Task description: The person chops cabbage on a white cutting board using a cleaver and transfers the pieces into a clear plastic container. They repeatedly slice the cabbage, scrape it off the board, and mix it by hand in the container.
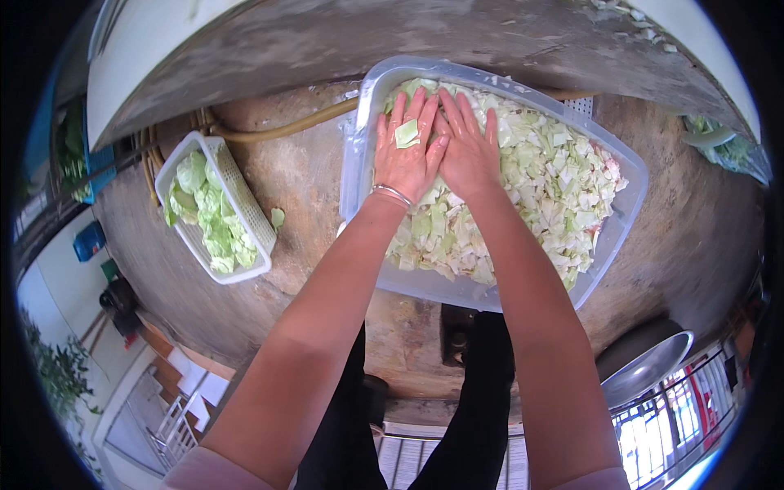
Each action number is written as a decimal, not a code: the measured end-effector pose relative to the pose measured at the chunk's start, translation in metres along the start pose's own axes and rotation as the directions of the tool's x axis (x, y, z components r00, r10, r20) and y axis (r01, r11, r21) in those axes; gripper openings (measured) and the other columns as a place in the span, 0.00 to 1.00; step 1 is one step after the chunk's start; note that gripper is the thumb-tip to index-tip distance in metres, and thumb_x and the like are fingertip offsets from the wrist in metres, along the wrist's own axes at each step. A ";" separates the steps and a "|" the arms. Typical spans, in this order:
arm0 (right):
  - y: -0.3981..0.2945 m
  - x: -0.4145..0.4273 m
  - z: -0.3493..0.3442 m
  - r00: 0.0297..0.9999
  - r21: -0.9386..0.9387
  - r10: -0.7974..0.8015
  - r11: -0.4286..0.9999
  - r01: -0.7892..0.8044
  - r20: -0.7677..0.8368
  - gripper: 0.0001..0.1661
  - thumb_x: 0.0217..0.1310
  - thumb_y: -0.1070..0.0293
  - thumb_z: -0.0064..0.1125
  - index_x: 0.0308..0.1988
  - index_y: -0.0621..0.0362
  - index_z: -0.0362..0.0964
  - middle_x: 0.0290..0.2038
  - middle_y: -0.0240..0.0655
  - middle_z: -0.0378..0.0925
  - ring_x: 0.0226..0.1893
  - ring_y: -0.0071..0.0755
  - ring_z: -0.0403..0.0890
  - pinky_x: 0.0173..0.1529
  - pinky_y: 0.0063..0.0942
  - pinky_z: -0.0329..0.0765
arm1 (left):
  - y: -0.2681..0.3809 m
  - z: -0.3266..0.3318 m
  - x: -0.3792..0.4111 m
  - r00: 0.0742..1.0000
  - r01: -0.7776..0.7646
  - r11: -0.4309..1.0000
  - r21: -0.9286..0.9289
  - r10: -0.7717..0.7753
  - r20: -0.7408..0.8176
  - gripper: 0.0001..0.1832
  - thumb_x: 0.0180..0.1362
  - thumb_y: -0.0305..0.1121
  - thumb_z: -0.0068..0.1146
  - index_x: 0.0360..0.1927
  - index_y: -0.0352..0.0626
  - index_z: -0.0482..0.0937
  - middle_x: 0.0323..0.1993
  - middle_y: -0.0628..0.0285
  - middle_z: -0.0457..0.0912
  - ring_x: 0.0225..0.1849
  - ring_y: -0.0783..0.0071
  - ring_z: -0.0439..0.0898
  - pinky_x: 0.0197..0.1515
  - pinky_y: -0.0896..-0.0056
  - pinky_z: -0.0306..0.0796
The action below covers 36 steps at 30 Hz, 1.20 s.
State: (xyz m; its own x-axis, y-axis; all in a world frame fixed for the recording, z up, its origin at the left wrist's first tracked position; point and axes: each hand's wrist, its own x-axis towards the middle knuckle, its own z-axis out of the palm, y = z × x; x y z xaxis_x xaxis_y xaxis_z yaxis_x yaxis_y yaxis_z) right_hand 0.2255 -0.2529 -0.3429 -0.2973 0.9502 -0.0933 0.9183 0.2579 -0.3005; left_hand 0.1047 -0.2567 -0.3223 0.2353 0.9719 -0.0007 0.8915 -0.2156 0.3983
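Observation:
Both palms lie flat on a heap of chopped cabbage [551,177] inside a large translucent plastic tub [618,226]. My left hand [407,144] is at the tub's far left corner, fingers slightly apart, with a cabbage piece [407,133] stuck on its back and a metal bangle [392,193] at the wrist. Beside it, my right hand [467,144] touches the left hand near the thumb, its fingers spread. Neither hand grips anything. Some pinkish bits [606,160] show among the cabbage along the right side. Whatever lies under the palms is hidden.
To the left, a white plastic basket [248,202] holds green leaves [214,214]; a loose leaf [277,217] lies beside it. A yellowish hose [288,127] runs behind. A metal bowl [649,370] stands at lower right. Bagged greens [719,144] sit at far right.

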 end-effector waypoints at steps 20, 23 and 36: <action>0.037 -0.020 -0.033 0.979 0.245 -0.002 0.968 -0.049 0.206 0.29 0.64 0.61 0.39 0.64 0.50 0.56 0.67 0.26 0.52 0.69 0.28 0.46 0.70 0.47 0.41 | 0.013 0.017 0.006 0.937 0.197 0.980 0.041 -0.200 0.287 0.32 0.65 0.51 0.31 0.68 0.44 0.53 0.70 0.58 0.49 0.71 0.52 0.43 0.69 0.44 0.33; 0.082 -0.063 -0.075 0.979 0.179 0.059 0.979 -0.095 0.197 0.31 0.64 0.54 0.41 0.65 0.45 0.54 0.68 0.26 0.50 0.70 0.30 0.43 0.70 0.51 0.39 | 0.068 0.016 0.002 0.965 0.037 0.999 0.016 -0.039 0.259 0.31 0.65 0.51 0.30 0.68 0.47 0.54 0.70 0.61 0.49 0.72 0.55 0.43 0.69 0.43 0.32; 0.140 -0.101 0.016 0.946 0.213 0.311 0.922 -0.323 0.092 0.33 0.57 0.53 0.48 0.64 0.35 0.55 0.64 0.23 0.58 0.65 0.30 0.54 0.64 0.59 0.50 | 0.101 0.127 0.006 0.883 -0.173 0.949 0.262 0.032 0.468 0.32 0.63 0.42 0.31 0.69 0.38 0.47 0.67 0.56 0.57 0.69 0.51 0.49 0.67 0.37 0.32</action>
State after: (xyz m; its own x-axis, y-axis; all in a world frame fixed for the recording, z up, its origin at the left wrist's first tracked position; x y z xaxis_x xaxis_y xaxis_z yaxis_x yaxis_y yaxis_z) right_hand 0.3797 -0.3156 -0.3911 -0.0202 0.9630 -0.2687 0.8872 -0.1067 -0.4490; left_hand 0.2451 -0.2841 -0.3987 0.4174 0.8072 -0.4174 0.9071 -0.3977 0.1380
